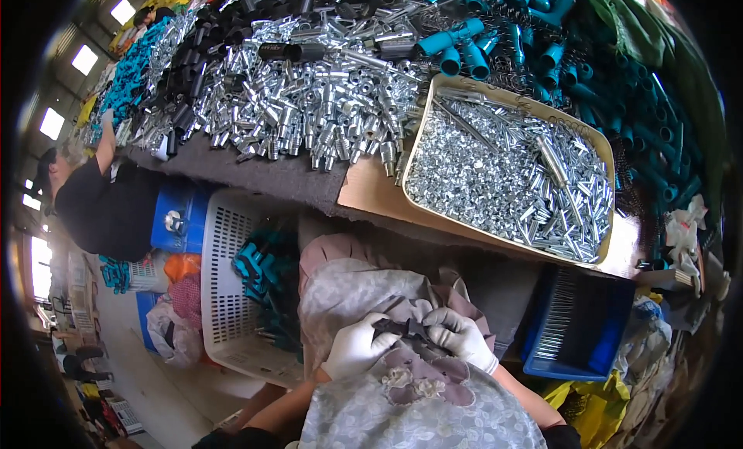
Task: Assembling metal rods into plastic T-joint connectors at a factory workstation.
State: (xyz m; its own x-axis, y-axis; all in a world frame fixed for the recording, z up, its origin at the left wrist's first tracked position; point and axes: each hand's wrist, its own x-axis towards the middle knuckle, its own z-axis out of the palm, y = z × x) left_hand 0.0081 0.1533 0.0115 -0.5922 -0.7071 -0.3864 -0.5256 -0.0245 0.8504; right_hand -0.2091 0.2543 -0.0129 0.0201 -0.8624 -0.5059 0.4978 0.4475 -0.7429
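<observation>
Over my lap, on a grey patterned apron (340, 406), my two white-gloved hands come close together. Fingers of my left hand (361, 347) are closed on a small black part (398, 327), whose exact kind I cannot make out. My right hand (462, 341) pinches the other end of the same dark piece, its thumb and fingertips pressed together. Part of the piece is hidden by the gloves. Ahead on the bench stands a cream tray (414, 151) full of small silver metal pieces, pins and a few springs.
Silver metal fittings (309, 112) lie heaped on the dark-covered bench, with teal tubular parts (553, 58) at the right. A white basket (220, 294) with teal pieces is at my left; a blue bin (580, 325) with metal rods is at my right. Another person (101, 201) works at far left.
</observation>
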